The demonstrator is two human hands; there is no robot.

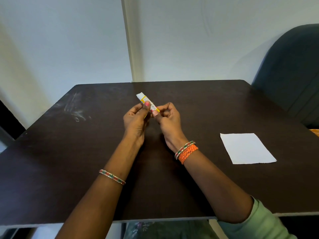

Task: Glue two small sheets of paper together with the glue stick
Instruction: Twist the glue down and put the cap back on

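**Readying the Glue Stick Above the Dark Table**

Gripping the glue stick (148, 102) with both hands, I am holding it tilted in the air over the middle of the table (51, 152), its white end pointing up and away from me. My left hand (136, 118) is closing thumb and fingers around the yellow barrel, while my right hand (168, 118) is pinching the nearer end between thumb and forefinger, the other fingers curled in. I judge that this two-handed hold is for twisting the base or working the cap loose, one hand steadying while the other turns; whether the white end is a cap or bared glue, I cannot tell.

The white paper (246, 148) is lying flat toward the table's right edge, well apart from both hands, left clear so the stick can be prepared first. I am seeing only one sheet outline there; whether a second one is lying stacked beneath it, I cannot say. No glue appears to be on the paper yet, so the task is looking to be at its start.
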